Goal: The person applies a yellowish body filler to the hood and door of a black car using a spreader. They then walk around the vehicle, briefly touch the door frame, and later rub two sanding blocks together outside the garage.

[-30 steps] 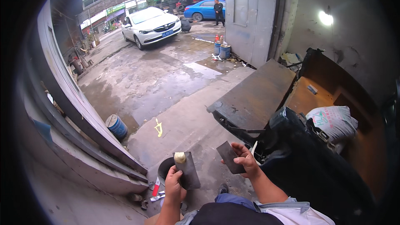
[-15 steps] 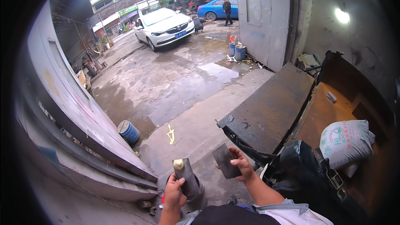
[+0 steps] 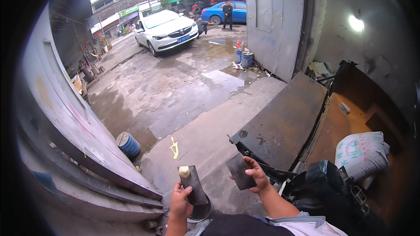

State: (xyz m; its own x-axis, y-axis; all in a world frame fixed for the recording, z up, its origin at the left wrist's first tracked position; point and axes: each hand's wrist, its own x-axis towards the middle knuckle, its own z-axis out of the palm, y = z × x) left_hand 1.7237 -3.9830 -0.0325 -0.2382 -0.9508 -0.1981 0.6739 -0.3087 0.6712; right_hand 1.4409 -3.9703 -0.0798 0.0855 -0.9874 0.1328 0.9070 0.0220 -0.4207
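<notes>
My left hand (image 3: pixel 182 198) is closed on a dark rectangular plate (image 3: pixel 194 192), with a blob of pale cream paste (image 3: pixel 184 171) on its top end. Beneath it a dark bucket (image 3: pixel 202 213) is partly hidden. My right hand (image 3: pixel 259 179) grips a second dark flat plate (image 3: pixel 237 170), tilted, apart from the first. On the ground beyond my hands lies a pale yellow smear (image 3: pixel 174 148).
A rusty panel stack (image 3: pixel 280 122) with a white sack (image 3: pixel 359 150) fills the right. A metal door frame (image 3: pixel 65 100) and blue drum (image 3: pixel 127 144) are left. Outside stand a white car (image 3: pixel 162 32), blue car (image 3: pixel 236 12), a person (image 3: pixel 227 15), another crouching (image 3: pixel 202 27), and buckets (image 3: pixel 247 60).
The view has shifted slightly. Both my hands are a little lower in the picture, still holding their plates. The standing person outside has moved a little, and the crouching one has changed posture.
</notes>
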